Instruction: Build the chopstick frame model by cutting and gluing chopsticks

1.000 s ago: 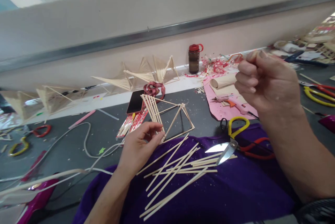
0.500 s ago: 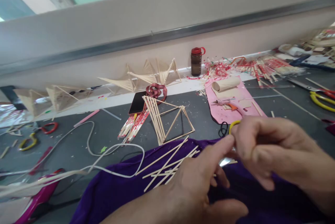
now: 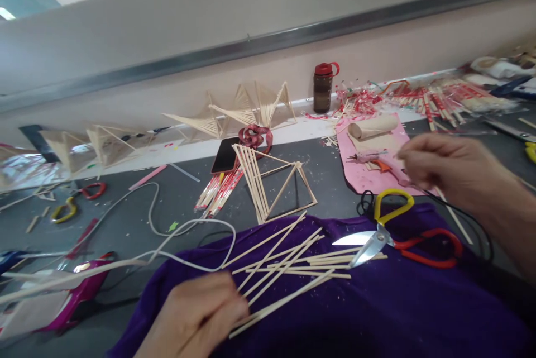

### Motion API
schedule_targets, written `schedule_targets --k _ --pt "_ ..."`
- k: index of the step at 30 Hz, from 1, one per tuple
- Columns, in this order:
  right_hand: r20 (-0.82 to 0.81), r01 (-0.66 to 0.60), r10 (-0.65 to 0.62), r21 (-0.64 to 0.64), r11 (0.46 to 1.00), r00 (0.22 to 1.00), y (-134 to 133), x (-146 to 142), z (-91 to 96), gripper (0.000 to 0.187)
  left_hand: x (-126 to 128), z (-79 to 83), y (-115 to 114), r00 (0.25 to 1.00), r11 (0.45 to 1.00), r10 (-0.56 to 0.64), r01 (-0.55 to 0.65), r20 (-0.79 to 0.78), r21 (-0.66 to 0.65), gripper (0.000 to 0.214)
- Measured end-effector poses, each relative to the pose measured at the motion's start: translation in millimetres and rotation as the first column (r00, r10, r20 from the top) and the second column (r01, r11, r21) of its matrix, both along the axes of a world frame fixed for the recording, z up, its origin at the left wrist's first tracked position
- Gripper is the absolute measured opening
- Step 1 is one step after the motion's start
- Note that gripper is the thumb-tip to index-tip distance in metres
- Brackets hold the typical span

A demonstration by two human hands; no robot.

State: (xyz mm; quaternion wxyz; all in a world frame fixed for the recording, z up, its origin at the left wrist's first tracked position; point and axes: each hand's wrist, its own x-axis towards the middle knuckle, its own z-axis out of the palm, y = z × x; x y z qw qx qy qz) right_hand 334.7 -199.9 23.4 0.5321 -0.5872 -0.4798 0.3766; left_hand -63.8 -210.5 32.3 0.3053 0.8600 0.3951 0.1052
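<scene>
My left hand [image 3: 196, 319] lies low on the purple cloth [image 3: 377, 313], fingers curled against the near ends of several thin wooden sticks [image 3: 288, 263]; whether it grips one is unclear. My right hand [image 3: 444, 171] hovers, blurred, over the right edge of the pink mat [image 3: 360, 179], close to the orange glue gun [image 3: 379, 164], with loose fingers and nothing visible in them. Scissors [image 3: 389, 232] with yellow and red handles lie on the cloth between my hands. A stick frame model [image 3: 272, 185] stands just beyond the cloth.
More stick models [image 3: 238, 112] line the white ledge by the wall, beside a brown bottle with a red cap [image 3: 323, 87]. A phone [image 3: 226, 154], red-wrapped chopsticks [image 3: 218, 190], a white cable [image 3: 167, 235], a pink tool [image 3: 79, 291] and a paper roll [image 3: 372, 126] crowd the grey table.
My hands, joined over the cloth half a second ago, have parted. The left dropped to the sticks' near ends. The right moved up and right to the pink mat, uncovering the scissors.
</scene>
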Motion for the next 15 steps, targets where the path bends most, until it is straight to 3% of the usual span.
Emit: schedule_targets --k 2,5,7,11,13,15 --pt "0.212 -0.146 0.16 -0.08 0.986 0.964 13 -18 -15.1 0.017 7 -12.1 19 0.984 0.981 0.174 -0.175 0.024 0.077 0.022" --pt "0.497 -0.32 0.334 -0.116 0.94 0.801 26 -44 -34.0 0.026 16 -32.3 50 0.924 0.915 0.378 -0.383 0.058 0.13 0.035" --pt "0.608 -0.359 0.365 -0.139 0.923 0.705 26 -59 -39.2 0.023 20 -43.1 63 0.92 0.901 0.387 -0.392 0.064 0.188 0.035" --pt "0.703 -0.464 0.416 -0.138 0.875 0.577 15 -92 -36.8 0.024 23 -55.1 73 0.96 0.926 0.279 -0.279 0.038 0.253 0.026" --pt "0.721 -0.479 0.422 -0.143 0.866 0.549 12 -112 -37.2 0.028 26 -58.0 74 0.963 0.926 0.264 -0.268 0.049 0.265 0.025" --pt "0.676 -0.475 0.467 -0.192 0.858 0.57 15 -132 -42.0 0.041 28 -60.3 75 0.96 0.921 0.266 -0.279 0.084 0.271 0.025"
